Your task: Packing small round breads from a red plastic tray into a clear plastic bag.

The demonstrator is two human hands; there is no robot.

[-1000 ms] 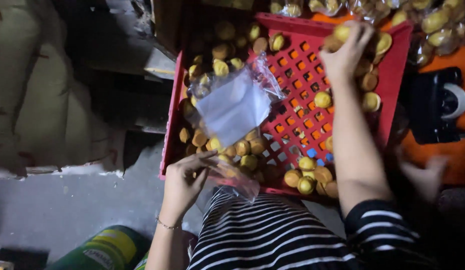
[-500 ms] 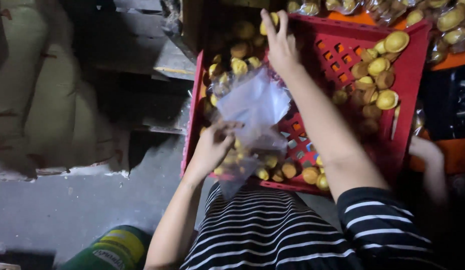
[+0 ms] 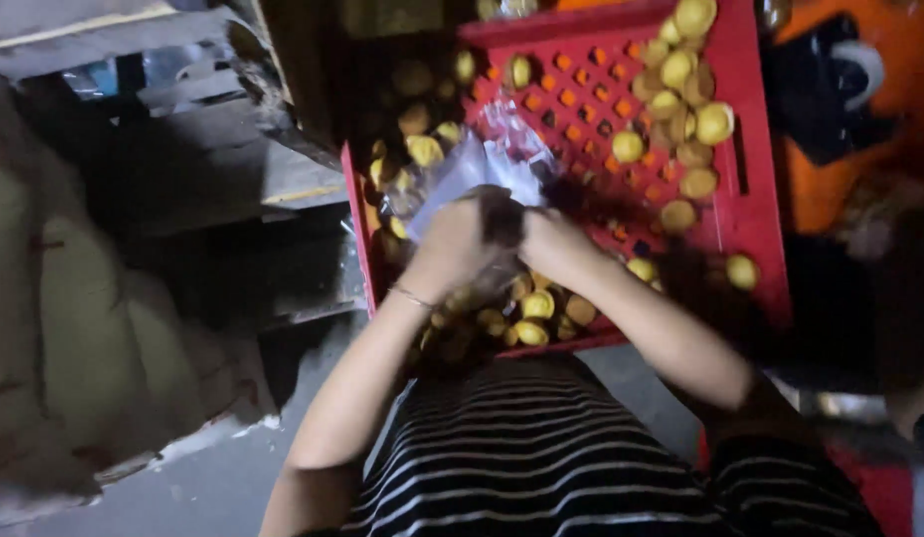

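- Dim workspace here, grey concrete floor (image 3: 198, 487) at the lower left, pale bulging sacks (image 3: 74, 338) stacked along the left edge, their tops cut off by the frame.
- Dark wooden planks (image 3: 218, 149) sit behind the sacks; what lies between them is lost in shadow.
- Centre stage: a red plastic crate (image 3: 750, 214) with a perforated floor, its far rim clipped by the top edge.
- Small round yellow pieces (image 3: 680, 89) are scattered in it, thick at the upper right and along the near wall; the ones at the left are too dark to count.
- The left hand (image 3: 452, 244) is closed around the clear plastic bag (image 3: 472, 169), fingers curled at its mouth, a thin bracelet (image 3: 414, 296) on the wrist.
- The right hand (image 3: 546, 239) presses in just beside it, touching the same bag; motion blur hides the fingers, so I cannot tell whether it grips or only rests there.
- The bag stands over the middle of the crate, rising away from both hands; what is inside it is hard to make out.
- Striped black-and-white shirt (image 3: 541, 457) fills the bottom, cut off below.
- To the right, something orange (image 3: 830, 189) with a dark object (image 3: 830, 99) on it, too blurred to name.
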